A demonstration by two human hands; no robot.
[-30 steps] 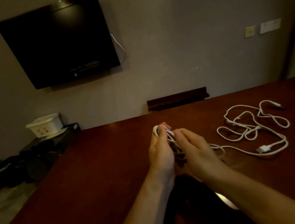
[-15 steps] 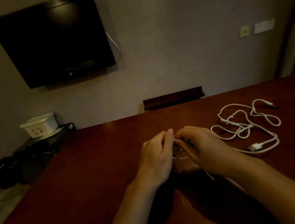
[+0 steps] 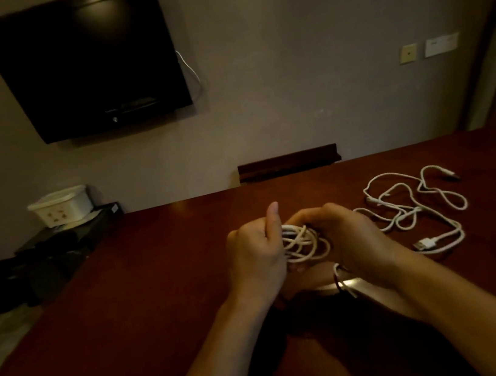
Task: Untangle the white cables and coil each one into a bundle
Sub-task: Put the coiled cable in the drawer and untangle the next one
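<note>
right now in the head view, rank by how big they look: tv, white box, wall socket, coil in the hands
1. tv
2. white box and coil: look alike, and the coil is nearer and partly hidden by the hands, so unranked
3. wall socket

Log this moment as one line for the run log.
step: coiling | left hand: grips coiled cable | right hand: grips same coil | loose cable: lying tangled on table, untouched
</note>
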